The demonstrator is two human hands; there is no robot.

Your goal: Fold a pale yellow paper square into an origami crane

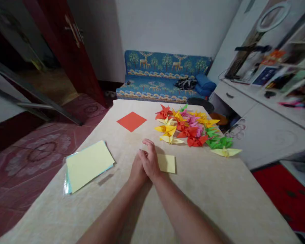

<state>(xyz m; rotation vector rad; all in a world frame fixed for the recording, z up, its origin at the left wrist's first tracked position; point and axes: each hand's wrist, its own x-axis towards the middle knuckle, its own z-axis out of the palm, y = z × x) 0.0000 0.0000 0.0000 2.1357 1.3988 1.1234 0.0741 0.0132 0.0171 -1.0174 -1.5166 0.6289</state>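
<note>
Two hands meeting at the middle of the table [218,189]: right hand [150,160] laid partly over left hand [136,171], resting on the left edge of a folded yellow paper [167,164]. Right fingers straight and close together, flat, gripping nothing; left fingers hidden beneath, state impossible to tell. Yellow paper lying flat, just right of the hands. Near left, a stack of yellow sheets [88,164]. Farther off, a red square [131,121]; far right, a heap of paper cranes [193,130], red, yellow, pink, green.
</note>
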